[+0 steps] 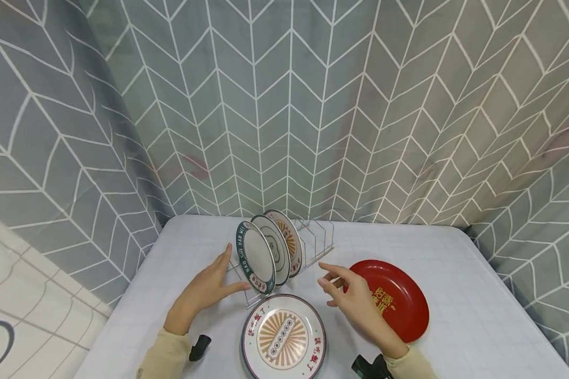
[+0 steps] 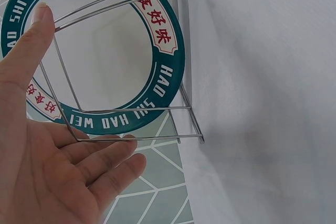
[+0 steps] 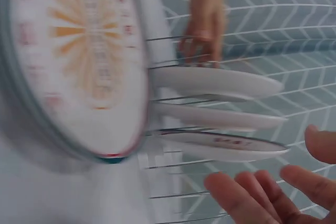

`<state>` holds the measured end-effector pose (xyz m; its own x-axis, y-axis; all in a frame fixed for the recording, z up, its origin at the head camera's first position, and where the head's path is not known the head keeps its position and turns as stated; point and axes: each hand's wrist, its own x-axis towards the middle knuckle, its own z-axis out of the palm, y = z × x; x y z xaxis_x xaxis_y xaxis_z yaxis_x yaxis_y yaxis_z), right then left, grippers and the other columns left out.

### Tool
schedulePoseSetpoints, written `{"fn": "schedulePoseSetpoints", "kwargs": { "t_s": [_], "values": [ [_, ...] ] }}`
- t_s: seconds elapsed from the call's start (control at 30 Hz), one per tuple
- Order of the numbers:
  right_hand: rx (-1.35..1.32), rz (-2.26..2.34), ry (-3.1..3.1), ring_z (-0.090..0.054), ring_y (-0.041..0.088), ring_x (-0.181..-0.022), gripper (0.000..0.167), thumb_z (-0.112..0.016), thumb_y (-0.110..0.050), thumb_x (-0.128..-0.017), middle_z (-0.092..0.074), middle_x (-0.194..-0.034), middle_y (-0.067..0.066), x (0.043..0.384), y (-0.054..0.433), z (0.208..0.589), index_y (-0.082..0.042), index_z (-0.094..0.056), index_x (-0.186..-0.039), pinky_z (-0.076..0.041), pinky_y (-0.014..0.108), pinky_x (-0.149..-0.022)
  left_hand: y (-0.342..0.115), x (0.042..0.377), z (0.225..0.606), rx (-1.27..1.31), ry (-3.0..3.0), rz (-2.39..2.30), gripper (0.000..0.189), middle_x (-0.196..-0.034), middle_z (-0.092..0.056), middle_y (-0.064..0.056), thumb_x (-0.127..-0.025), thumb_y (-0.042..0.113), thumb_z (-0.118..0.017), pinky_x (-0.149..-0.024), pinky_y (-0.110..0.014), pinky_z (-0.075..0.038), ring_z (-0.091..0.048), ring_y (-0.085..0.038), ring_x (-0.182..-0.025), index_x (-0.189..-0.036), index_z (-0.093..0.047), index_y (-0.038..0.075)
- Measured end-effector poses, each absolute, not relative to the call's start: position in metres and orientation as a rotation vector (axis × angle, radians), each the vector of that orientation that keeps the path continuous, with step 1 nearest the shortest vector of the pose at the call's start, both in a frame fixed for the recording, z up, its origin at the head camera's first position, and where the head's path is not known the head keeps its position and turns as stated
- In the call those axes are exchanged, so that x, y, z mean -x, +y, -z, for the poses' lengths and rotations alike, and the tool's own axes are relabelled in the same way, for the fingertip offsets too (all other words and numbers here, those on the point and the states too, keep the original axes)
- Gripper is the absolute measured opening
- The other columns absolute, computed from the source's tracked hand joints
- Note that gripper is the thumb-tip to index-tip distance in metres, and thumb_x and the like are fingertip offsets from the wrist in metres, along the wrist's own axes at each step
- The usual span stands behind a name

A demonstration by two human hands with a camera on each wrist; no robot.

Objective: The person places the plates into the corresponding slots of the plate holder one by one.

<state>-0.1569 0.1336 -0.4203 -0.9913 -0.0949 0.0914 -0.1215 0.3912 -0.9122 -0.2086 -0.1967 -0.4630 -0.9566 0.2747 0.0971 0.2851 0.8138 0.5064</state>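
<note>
A wire dish rack (image 1: 326,251) holds three plates on edge: a green-rimmed plate (image 1: 256,258) at the left end, a white plate (image 1: 282,258) behind it, and a sunburst-patterned plate (image 1: 291,239). My left hand (image 1: 206,287) is at the rack's left end, thumb and fingers spread around its end wires. In the left wrist view, that thumb overlaps the green rim (image 2: 170,77) and the fingertips lie along the lower wire. My right hand (image 1: 351,295), fingers loosely bent and holding nothing, hovers between the rack and a red plate (image 1: 410,302).
Another sunburst plate (image 1: 284,339) lies flat in front of the rack, with a bit of green showing under its edge in the right wrist view. The red plate lies at the right on the white tablecloth (image 1: 479,316). A patterned curtain (image 1: 308,105) hangs behind the table.
</note>
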Motion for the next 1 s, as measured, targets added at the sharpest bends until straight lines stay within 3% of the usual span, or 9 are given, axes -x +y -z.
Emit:
{"fn": "schedulePoseSetpoints", "kwargs": {
  "t_s": [0.37, 0.6, 0.83, 1.0],
  "values": [
    [-0.321, -1.658, -2.856, -0.062, 0.016, -0.065, 0.050, -0.076, -0.021, -0.086, -0.065, -0.093, 0.007, 0.137, 0.140, 0.467, -0.003, -0.061, -0.130, -0.058, 0.031, -0.048, -0.198, 0.205, 0.468, 0.432, -2.985, 0.822, 0.115, -0.158, -0.023, -0.026, -0.081, 0.061, -0.070, -0.114, -0.055, -0.034, -0.032, -0.043, -0.143, -0.155, -0.010, -0.003],
    [-0.382, -1.748, -2.905, -0.060, 0.017, -0.049, 0.053, -0.076, -0.020, -0.086, -0.060, -0.087, 0.004, 0.134, 0.138, 0.476, 0.000, -0.058, -0.131, -0.052, 0.025, -0.044, -0.198, 0.206, 0.468, 0.432, -2.988, 0.830, 0.116, -0.159, -0.022, -0.024, -0.080, 0.063, -0.069, -0.115, -0.054, -0.034, -0.031, -0.042, -0.143, -0.156, -0.010, -0.002],
    [-0.400, -1.686, -2.930, -0.053, 0.007, -0.051, 0.052, -0.076, -0.012, -0.084, -0.053, -0.081, 0.002, 0.134, 0.137, 0.488, 0.003, -0.057, -0.130, -0.050, 0.022, -0.042, -0.197, 0.208, 0.467, 0.439, -2.971, 0.836, 0.117, -0.159, -0.022, -0.024, -0.079, 0.064, -0.069, -0.114, -0.055, -0.034, -0.032, -0.042, -0.143, -0.156, -0.011, -0.001],
    [-0.365, -1.788, -2.955, -0.056, 0.011, -0.052, 0.054, -0.074, -0.012, -0.086, -0.053, -0.079, 0.003, 0.134, 0.139, 0.496, 0.007, -0.052, -0.132, -0.052, 0.025, -0.042, -0.197, 0.208, 0.463, 0.452, -2.964, 0.835, 0.116, -0.159, -0.022, -0.024, -0.079, 0.063, -0.070, -0.114, -0.054, -0.034, -0.032, -0.042, -0.143, -0.156, -0.011, -0.001]
  ]
}}
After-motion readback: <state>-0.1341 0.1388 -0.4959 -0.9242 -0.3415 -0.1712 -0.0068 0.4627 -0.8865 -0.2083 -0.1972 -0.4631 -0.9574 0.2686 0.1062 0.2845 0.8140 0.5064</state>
